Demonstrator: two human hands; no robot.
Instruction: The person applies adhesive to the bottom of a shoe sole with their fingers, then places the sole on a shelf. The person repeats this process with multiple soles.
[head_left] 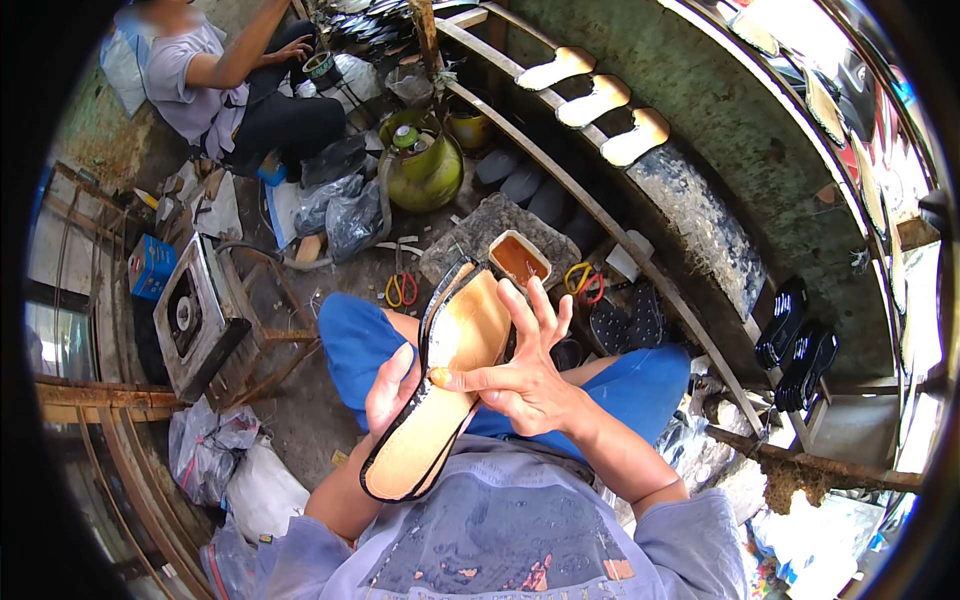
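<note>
My left hand grips a pair of tan shoe soles with black edges, its thumb along their left side. The two pieces overlap and slant up away from my chest. My right hand is spread over them, holding nothing. Its index finger reaches left, and an orange-brown smear, like glue, coats the tip where it meets the upper sole's narrow middle. Just beyond the soles, a white tub of orange-brown liquid stands on a stone block.
Two pairs of scissors lie on either side of the block. Behind it stands a green gas cylinder. A stove is at left. Pale insoles and black sandals rest on the right-hand rack. Another person sits at far left.
</note>
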